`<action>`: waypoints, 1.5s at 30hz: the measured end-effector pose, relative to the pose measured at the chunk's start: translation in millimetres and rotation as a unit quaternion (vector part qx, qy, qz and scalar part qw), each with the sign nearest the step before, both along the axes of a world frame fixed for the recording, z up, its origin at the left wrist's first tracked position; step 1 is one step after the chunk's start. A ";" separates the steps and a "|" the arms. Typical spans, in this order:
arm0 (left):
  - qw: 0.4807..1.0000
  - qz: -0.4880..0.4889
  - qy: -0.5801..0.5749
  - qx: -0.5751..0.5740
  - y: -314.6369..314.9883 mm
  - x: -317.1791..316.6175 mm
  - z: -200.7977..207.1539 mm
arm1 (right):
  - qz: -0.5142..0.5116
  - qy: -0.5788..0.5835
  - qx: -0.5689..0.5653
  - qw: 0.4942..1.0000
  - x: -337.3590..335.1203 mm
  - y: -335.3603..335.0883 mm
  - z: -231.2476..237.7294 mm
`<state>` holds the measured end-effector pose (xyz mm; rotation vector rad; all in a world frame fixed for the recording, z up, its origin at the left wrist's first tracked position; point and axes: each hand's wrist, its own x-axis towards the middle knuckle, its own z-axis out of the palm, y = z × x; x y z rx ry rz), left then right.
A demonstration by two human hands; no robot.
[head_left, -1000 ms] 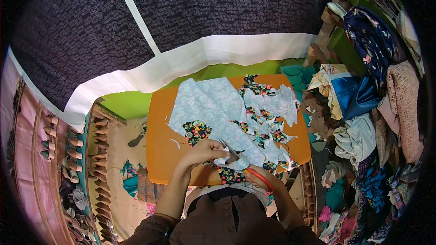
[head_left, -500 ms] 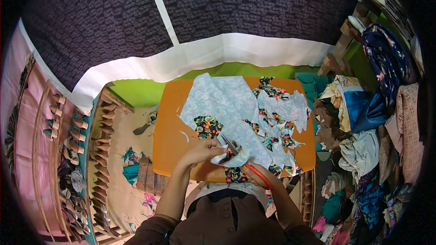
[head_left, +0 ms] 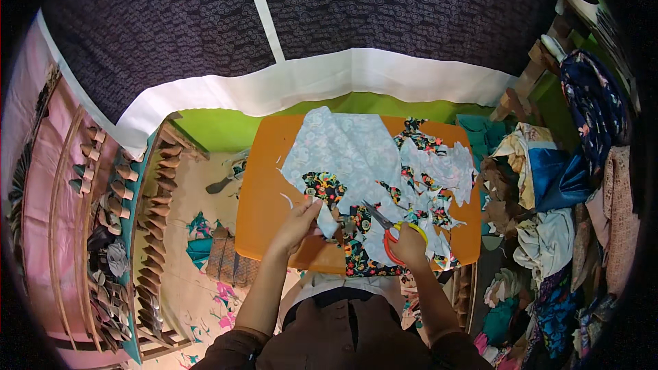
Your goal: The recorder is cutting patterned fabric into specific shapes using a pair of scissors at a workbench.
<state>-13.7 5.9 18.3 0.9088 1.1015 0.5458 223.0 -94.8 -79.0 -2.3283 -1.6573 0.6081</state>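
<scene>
Over the near part of the orange table (head_left: 264,185), my left hand (head_left: 299,227) is closed, pinching a small pale fabric piece (head_left: 326,221). My right hand (head_left: 409,247) grips scissors with red and yellow handles (head_left: 388,241), their blades pointing up and left over the cloth, slightly apart. A large floral fabric (head_left: 336,144) lies spread beyond both hands, mostly pale back side up, with a dark flowered patch (head_left: 322,187) showing near my left hand. Ragged cut pieces (head_left: 439,164) of the same cloth lie toward the right edge. Dark floral cloth (head_left: 363,260) reaches the table's near edge.
Wooden shoe lasts (head_left: 156,233) line racks on the left. Heaped fabrics and garments (head_left: 548,240) crowd the right side. A dark patterned curtain (head_left: 384,14) with a white border hangs beyond the table. Coloured scraps (head_left: 225,301) litter the floor at left.
My hands have moved apart. The scissors have come away from the small piece and shifted right, while my left hand keeps that piece, lowered at the left. The whole view has shifted slightly.
</scene>
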 end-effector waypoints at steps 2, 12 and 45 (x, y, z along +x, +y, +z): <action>0.999 0.023 -0.020 -0.022 -0.3 -1.8 -0.2 | 0.003 -0.007 0.017 1.000 -2.1 -0.6 -10.4; 0.976 0.073 -0.170 -0.115 -0.5 14.5 -10.9 | -0.009 0.022 -0.023 0.999 -5.0 -7.3 -8.9; 0.973 0.032 -0.139 -0.179 13.7 243.7 -81.5 | -0.304 0.856 0.130 0.398 181.3 39.0 8.6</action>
